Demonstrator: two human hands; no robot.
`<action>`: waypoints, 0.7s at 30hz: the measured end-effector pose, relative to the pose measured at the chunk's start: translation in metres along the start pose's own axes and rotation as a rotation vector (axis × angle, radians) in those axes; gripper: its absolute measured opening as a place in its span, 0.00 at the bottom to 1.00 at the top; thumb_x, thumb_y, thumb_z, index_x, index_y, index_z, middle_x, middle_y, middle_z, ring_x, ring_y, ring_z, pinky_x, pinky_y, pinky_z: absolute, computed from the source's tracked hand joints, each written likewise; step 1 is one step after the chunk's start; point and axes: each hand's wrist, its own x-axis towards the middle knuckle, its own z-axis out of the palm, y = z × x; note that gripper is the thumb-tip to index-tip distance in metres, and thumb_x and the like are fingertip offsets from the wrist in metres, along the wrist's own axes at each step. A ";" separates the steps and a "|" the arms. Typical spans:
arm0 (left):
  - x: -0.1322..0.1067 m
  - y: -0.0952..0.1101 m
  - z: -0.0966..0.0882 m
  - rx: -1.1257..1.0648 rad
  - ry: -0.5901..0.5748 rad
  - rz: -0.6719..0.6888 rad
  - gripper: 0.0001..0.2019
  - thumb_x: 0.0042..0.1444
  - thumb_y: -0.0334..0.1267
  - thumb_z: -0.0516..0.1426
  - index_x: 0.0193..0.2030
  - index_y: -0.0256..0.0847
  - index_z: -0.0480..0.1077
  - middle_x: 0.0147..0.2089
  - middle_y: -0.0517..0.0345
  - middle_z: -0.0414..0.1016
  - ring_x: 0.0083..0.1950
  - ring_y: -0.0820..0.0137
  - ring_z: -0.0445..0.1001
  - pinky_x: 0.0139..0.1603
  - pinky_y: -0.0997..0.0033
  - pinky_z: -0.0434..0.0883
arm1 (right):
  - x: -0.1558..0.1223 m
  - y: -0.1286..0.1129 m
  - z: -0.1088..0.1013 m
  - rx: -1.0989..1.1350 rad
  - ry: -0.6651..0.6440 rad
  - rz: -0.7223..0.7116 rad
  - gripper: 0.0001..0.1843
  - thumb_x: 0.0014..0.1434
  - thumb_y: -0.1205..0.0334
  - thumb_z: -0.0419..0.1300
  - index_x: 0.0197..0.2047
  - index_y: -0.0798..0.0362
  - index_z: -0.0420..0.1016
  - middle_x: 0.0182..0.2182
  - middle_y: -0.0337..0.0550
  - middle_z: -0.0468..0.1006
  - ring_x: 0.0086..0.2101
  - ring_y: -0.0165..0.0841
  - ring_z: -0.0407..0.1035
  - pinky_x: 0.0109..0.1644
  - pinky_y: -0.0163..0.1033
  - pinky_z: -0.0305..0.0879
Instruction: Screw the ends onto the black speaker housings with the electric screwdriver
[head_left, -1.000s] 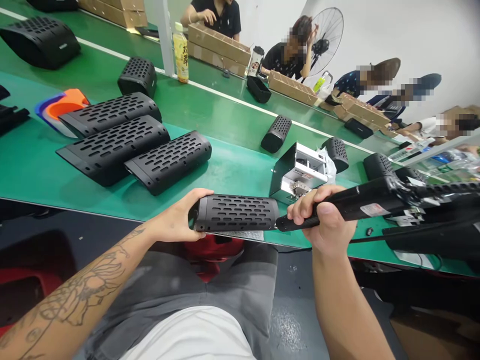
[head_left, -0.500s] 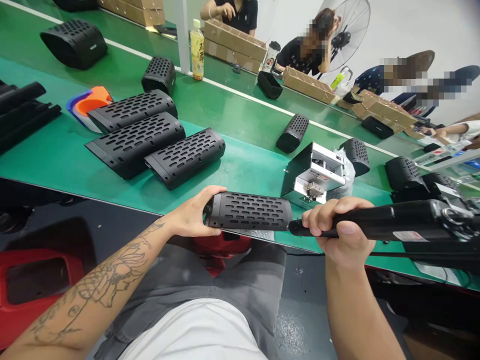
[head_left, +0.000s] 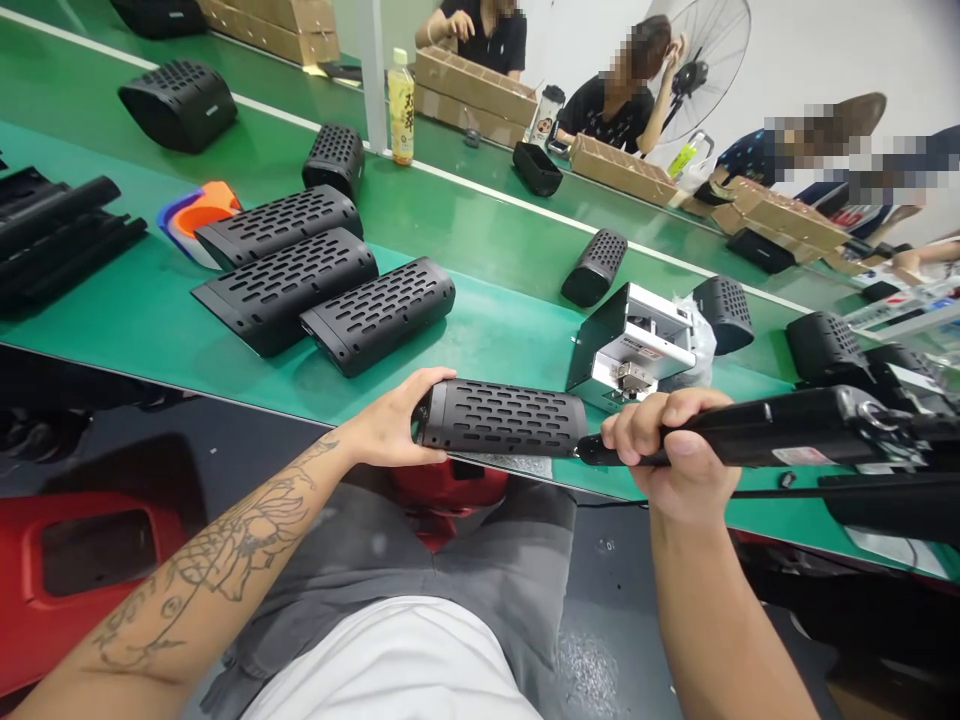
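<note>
My left hand [head_left: 394,418] is wrapped round the left end of a black slotted housing [head_left: 510,417], which lies at the front edge of the green bench. In my right hand [head_left: 679,445] is a black electric screwdriver [head_left: 772,428], held level. Its tip meets the housing's right end near the lower corner; the screw, if any, is too small to make out. Beyond my left hand lie more black housings: one nearest [head_left: 381,315], and two side by side behind it. A silver and black boxy device [head_left: 630,350] stands behind my right hand.
An orange and blue curved piece [head_left: 206,210] and a stack of black parts [head_left: 67,235] lie at the left. Finished-looking housings stand along the belt [head_left: 480,210]. A yellow drink bottle [head_left: 401,108] stands by a post. Several people sit across, behind cardboard boxes [head_left: 476,95].
My view has shifted slightly, so the bench things sit a little further right. My hands keep the same hold on the housing and the screwdriver, whose tip stays at the housing's end.
</note>
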 end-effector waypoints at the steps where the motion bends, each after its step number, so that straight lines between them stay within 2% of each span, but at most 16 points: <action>1: -0.001 0.000 0.000 0.002 0.000 0.001 0.56 0.53 0.49 0.77 0.85 0.45 0.60 0.83 0.39 0.68 0.82 0.40 0.73 0.83 0.45 0.75 | -0.001 0.000 0.001 -0.007 0.002 0.002 0.15 0.64 0.53 0.82 0.38 0.46 0.82 0.22 0.30 0.76 0.19 0.28 0.70 0.31 0.39 0.79; 6: -0.005 0.000 0.005 0.007 0.010 0.023 0.58 0.57 0.47 0.75 0.89 0.46 0.52 0.86 0.36 0.64 0.85 0.40 0.71 0.85 0.43 0.72 | 0.002 -0.001 0.006 -0.048 -0.002 0.016 0.14 0.65 0.51 0.82 0.42 0.46 0.84 0.22 0.31 0.78 0.19 0.29 0.70 0.30 0.40 0.78; 11: -0.006 -0.001 0.007 -0.002 -0.001 0.038 0.59 0.59 0.46 0.75 0.90 0.46 0.49 0.86 0.33 0.63 0.85 0.39 0.70 0.85 0.40 0.72 | 0.007 0.001 0.006 -0.054 -0.073 0.024 0.16 0.66 0.53 0.80 0.37 0.46 0.79 0.20 0.29 0.75 0.17 0.29 0.66 0.27 0.39 0.76; 13: -0.006 -0.002 0.007 -0.009 -0.006 0.038 0.59 0.58 0.46 0.76 0.90 0.46 0.49 0.86 0.33 0.64 0.84 0.39 0.71 0.84 0.39 0.72 | 0.004 0.001 0.006 -0.053 -0.063 0.023 0.15 0.66 0.54 0.80 0.37 0.46 0.78 0.20 0.29 0.75 0.17 0.28 0.66 0.28 0.39 0.76; 18: -0.007 -0.001 0.007 0.000 0.024 0.047 0.58 0.58 0.44 0.76 0.89 0.46 0.52 0.86 0.35 0.63 0.85 0.39 0.70 0.87 0.40 0.70 | 0.006 -0.017 -0.003 -0.081 0.021 0.002 0.17 0.63 0.45 0.82 0.40 0.45 0.84 0.20 0.30 0.76 0.18 0.31 0.68 0.26 0.42 0.76; 21: -0.007 0.001 0.011 0.007 0.036 0.049 0.56 0.60 0.45 0.74 0.89 0.47 0.52 0.86 0.37 0.63 0.85 0.42 0.71 0.86 0.42 0.71 | 0.029 -0.025 -0.025 -0.095 0.207 -0.094 0.17 0.61 0.45 0.83 0.42 0.45 0.87 0.20 0.32 0.75 0.17 0.32 0.67 0.23 0.44 0.73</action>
